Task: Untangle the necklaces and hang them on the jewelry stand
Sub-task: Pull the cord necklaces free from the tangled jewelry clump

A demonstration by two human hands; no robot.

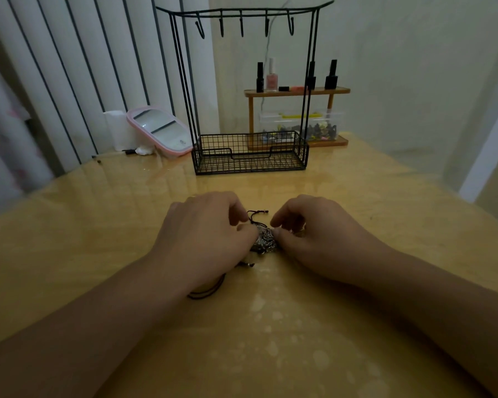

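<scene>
Glossy yellow table (357, 202) runs back to a pale wall, with white vertical blinds (78, 67) at the back left. Near its far edge stands the black wire stand (249, 152), a basket base under a top bar with five hooks (241, 25), all bare. Behind it sits a small wooden shelf (296, 91) with nail-polish bottles, and to its left a pink-rimmed mirror (160, 129) leans.

Both hands work at the near middle of the table. The tangle (265, 239), a silvery knot of chain mixed with black cord, lies on the table directly between them. The left hand (202, 234) has its fingers curled and pinches the knot's left side; the right hand (316, 234) likewise pinches the right side, fingertips bent in. Which strand each holds is too small to tell.

A black cord end (256, 215) pokes out toward the stand, and a cord loop (207, 291) trails out from under the left wrist toward the person. So the cord's long axis seems to run near to far, across the line joining the hands. Neither hand is nearer; a sideways pull apart looks like the likely next move, and nothing hangs yet.
</scene>
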